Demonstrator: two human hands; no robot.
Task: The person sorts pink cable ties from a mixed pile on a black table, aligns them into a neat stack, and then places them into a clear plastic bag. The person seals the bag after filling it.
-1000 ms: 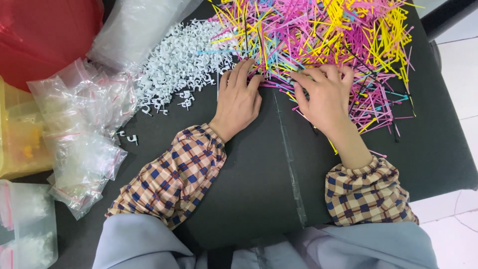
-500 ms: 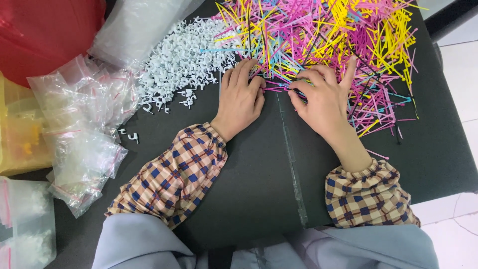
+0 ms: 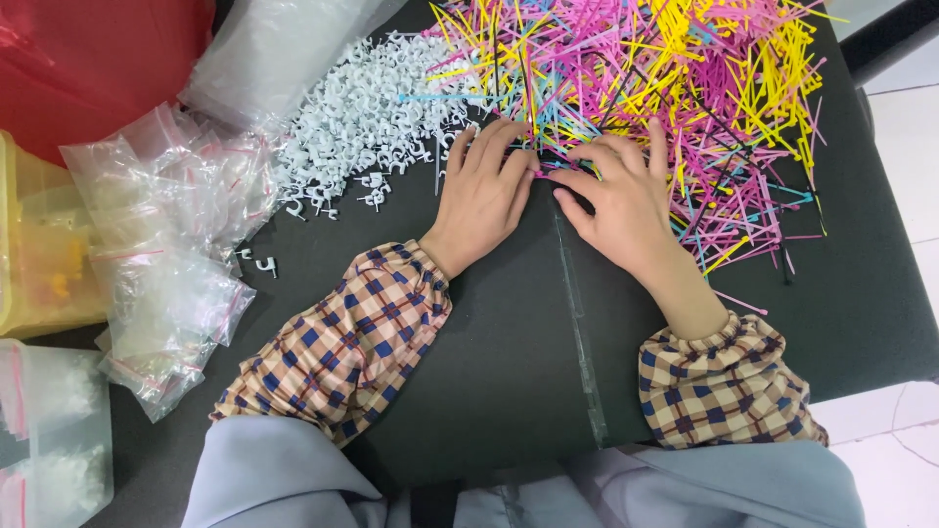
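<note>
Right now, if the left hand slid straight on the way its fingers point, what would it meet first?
The left hand lies flat, fingers aimed up and slightly right. Its fingertips already sit at the edge of the pile of coloured cable ties, so it would push into those first. The white clips lie off to its left.

Packages only, all on the left side:
- Heap of small clear zip bags [image 3: 161, 244] with red seal strips, at 9 o'clock.
- Large clear plastic bag [image 3: 274, 54], at 11 o'clock.
- Red plastic bag [image 3: 93, 64], top-left corner.
- Two filled clear bags [image 3: 54, 430], at 8 o'clock.
</note>
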